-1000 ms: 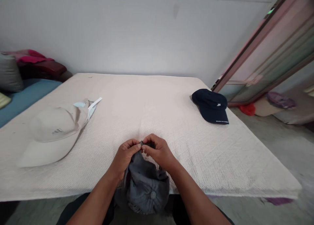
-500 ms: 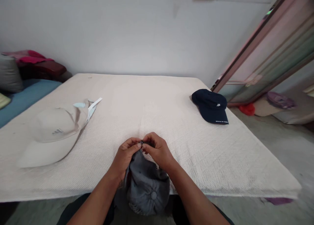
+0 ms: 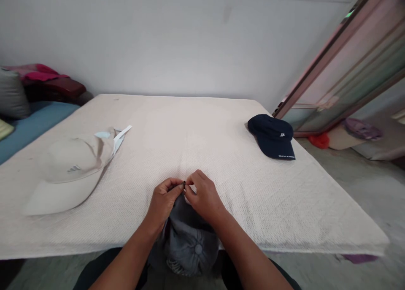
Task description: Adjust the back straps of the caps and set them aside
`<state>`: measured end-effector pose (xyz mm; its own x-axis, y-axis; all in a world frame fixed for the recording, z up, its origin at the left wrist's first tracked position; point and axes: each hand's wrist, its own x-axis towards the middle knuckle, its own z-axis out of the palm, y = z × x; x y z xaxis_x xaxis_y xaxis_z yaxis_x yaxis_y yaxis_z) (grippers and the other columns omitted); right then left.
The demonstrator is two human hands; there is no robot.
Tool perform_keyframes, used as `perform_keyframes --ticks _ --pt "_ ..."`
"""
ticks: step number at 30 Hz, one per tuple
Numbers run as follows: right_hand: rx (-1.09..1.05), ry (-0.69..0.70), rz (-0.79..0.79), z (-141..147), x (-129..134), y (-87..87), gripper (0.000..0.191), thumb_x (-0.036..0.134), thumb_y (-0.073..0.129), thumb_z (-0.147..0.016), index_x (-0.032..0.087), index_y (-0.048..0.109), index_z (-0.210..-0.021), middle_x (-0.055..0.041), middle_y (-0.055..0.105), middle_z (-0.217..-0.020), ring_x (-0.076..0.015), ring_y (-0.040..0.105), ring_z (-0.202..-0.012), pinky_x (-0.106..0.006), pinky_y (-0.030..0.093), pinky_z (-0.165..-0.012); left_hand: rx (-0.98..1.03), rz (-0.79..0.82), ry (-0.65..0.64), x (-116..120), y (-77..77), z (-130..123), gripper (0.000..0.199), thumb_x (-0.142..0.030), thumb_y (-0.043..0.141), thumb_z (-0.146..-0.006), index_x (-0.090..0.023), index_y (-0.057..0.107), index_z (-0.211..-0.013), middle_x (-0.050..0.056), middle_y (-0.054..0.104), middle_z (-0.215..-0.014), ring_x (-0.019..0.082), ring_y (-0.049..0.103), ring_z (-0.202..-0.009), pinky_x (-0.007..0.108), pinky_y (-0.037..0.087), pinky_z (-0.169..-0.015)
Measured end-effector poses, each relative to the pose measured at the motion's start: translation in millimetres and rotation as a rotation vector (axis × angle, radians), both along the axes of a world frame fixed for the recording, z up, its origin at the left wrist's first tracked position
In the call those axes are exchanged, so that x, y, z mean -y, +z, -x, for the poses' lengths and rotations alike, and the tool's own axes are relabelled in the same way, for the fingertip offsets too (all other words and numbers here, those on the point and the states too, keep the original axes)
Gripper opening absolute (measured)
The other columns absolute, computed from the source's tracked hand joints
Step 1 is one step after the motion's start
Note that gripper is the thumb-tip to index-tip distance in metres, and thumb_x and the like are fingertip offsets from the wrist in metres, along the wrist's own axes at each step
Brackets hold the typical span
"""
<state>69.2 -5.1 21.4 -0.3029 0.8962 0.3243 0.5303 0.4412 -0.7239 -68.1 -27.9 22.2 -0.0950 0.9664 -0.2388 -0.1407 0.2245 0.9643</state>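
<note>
White-covered table (image 3: 196, 125) with 2 caps, beige (image 3: 69, 167) and navy (image 3: 272, 136).

The left hand (image 3: 163, 199) and right hand (image 3: 205, 195) meet fingertip to fingertip toward 6 o'clock from the view's centre, backs largely up. On the left, thumb and forefinger pinch together, pointing toward 2 o'clock; on the right, thumb and forefinger close in a small loop, aimed toward 10 o'clock, the other fingers curled. The 2 bare forearms slant inward: the left forearm (image 3: 126, 256) enters from 7 o'clock, the right forearm (image 3: 249, 256) from 5 o'clock. The 2 wrists are apart.
</note>
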Motion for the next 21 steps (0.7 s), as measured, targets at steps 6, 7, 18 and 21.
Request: perform_keyframes --ticks 6,7,18,21 --pt "-0.032 -0.066 0.060 3 -3 -1.4 0.010 0.012 0.052 -0.072 0.020 0.047 -0.068 -0.0010 0.052 -0.068 -0.0134 0.045 -0.061 -0.027 0.032 -0.057 0.031 0.073 0.013 0 1.2 -2 0.015 -0.029 0.069 -0.069 -0.017 0.068 -0.077 0.003 0.068 -0.073 0.015 0.059 -0.066 0.025 0.044 -0.064" --pt "-0.069 -0.083 0.088 2 -4 -0.3 0.010 0.013 0.053 -0.070 0.020 0.047 -0.066 -0.0006 0.052 -0.066 -0.0131 0.045 -0.060 -0.027 0.032 -0.056 0.052 0.109 0.007 -1 1.8 -3 0.016 -0.030 0.070 -0.068 -0.016 0.068 -0.076 0.002 0.067 -0.070 0.014 0.058 -0.063 0.025 0.043 -0.062" --pt "-0.887 0.161 0.592 -7 -4 10.7 0.008 0.018 0.057 -0.075 0.018 0.052 -0.069 0.0027 0.055 -0.061 -0.0098 0.051 -0.048 -0.025 0.041 -0.050 0.404 0.329 -0.216 3 -1.0 4 0.019 -0.031 0.063 -0.074 -0.012 0.066 -0.071 0.002 0.059 -0.062 0.011 0.052 -0.053 0.023 0.041 -0.054" --pt "-0.930 0.198 0.600 -5 -1 13.0 0.009 0.017 0.059 -0.075 0.016 0.053 -0.069 -0.0002 0.060 -0.071 -0.0070 0.051 -0.046 -0.023 0.040 -0.048 0.391 0.251 -0.242 3 -2.7 3 0.012 -0.023 0.064 -0.073 -0.012 0.065 -0.070 0.002 0.060 -0.065 0.009 0.050 -0.053 0.021 0.040 -0.054"
